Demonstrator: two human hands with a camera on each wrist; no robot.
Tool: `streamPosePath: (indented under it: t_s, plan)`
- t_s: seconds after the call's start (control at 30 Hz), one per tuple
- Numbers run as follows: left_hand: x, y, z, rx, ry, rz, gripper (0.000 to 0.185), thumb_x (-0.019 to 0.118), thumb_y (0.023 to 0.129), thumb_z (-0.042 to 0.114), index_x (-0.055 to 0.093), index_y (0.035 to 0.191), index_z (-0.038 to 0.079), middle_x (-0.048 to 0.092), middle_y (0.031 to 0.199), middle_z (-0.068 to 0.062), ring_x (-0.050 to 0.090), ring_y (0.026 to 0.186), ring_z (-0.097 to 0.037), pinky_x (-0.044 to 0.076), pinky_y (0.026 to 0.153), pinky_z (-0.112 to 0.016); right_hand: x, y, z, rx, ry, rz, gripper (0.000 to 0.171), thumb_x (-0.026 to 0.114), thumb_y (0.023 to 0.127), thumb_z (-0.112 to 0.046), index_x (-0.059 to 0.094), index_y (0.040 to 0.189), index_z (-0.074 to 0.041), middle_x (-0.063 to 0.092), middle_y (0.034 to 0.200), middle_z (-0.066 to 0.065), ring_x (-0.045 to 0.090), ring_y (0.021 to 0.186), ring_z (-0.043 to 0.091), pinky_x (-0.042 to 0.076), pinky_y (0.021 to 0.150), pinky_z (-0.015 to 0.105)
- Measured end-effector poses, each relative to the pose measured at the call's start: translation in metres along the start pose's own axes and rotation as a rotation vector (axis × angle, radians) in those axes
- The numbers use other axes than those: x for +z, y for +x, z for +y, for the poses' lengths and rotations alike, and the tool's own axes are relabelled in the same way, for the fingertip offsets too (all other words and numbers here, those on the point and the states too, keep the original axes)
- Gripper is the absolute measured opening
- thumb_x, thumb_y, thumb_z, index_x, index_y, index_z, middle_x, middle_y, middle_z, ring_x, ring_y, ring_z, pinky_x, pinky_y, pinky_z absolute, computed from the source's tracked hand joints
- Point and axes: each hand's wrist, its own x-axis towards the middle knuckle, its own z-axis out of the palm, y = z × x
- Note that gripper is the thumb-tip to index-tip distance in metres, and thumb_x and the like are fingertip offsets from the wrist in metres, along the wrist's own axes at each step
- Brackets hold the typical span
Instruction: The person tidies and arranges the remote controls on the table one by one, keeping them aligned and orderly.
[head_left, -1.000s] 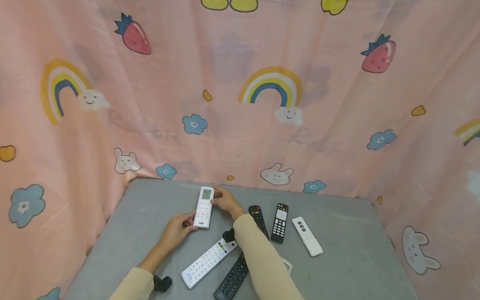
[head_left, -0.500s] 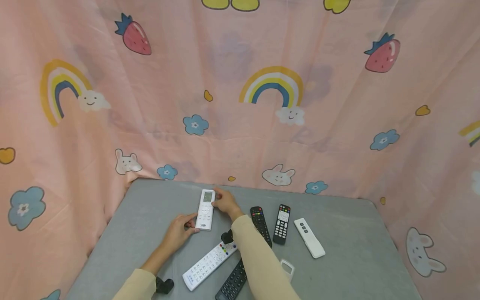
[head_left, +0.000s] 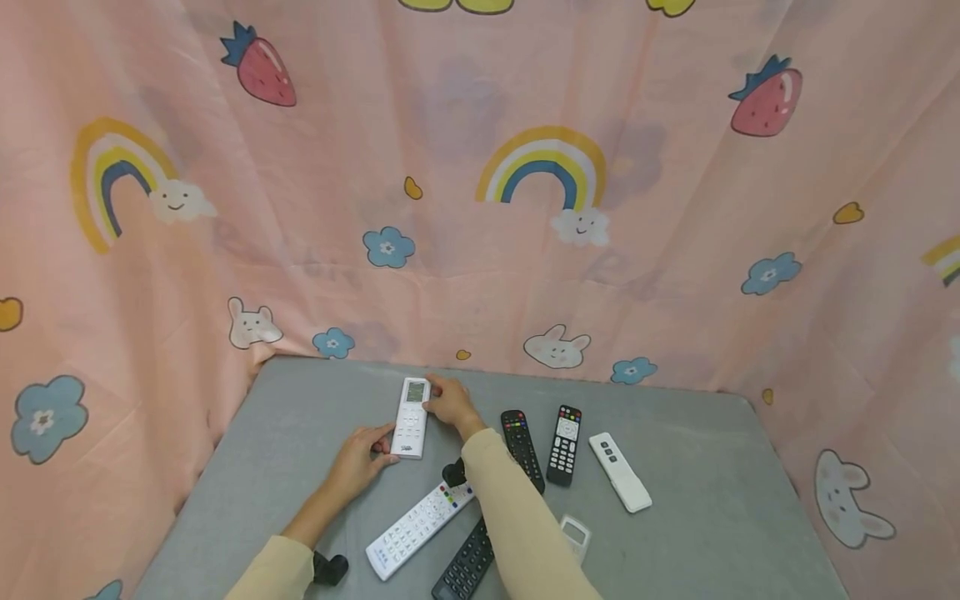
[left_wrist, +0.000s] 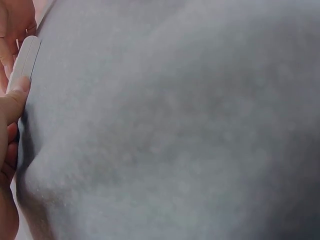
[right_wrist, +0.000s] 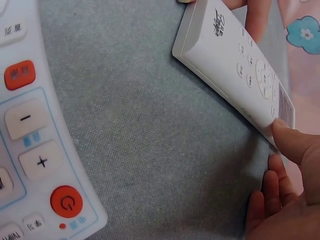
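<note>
Left hand (head_left: 358,461): fingers pinch the near end of the white remote (head_left: 411,406).
White remote: flat on the grey table (head_left: 697,533), just beyond the long keypad remote (head_left: 420,527).
Right hand (head_left: 450,402): thumb presses its far edge.
Handling: probably light, stiff, smooth; best held by the long sides.

My left hand (left_wrist: 9,150) at frame's left edge — thumb tip pressed against side of slim white plastic remote (left_wrist: 24,62). Remote lies on grey felt-like table surface (left_wrist: 175,125) — blurred, filling rest of view.
</note>
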Motion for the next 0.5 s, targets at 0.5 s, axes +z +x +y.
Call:
streamPosePath:
  t_s: [0.5]
  plan:
    - [-0.025,0.009,0.022,-0.062,0.131,-0.180,0.065,0.088,0.069,0.023,0.064,0.123,-0.006,0.062,0.074,0.006,0.052,0.072,-0.007,0.049,0.072,-0.030,-0.023,-0.003,0.001,0.002,0.128,-0.047,0.060,0.059,0.095,-0.013,0.037,0.150,-0.003,0.066,0.117,0.021,0.063,0.101,0.029,0.053,0.090,0.042]
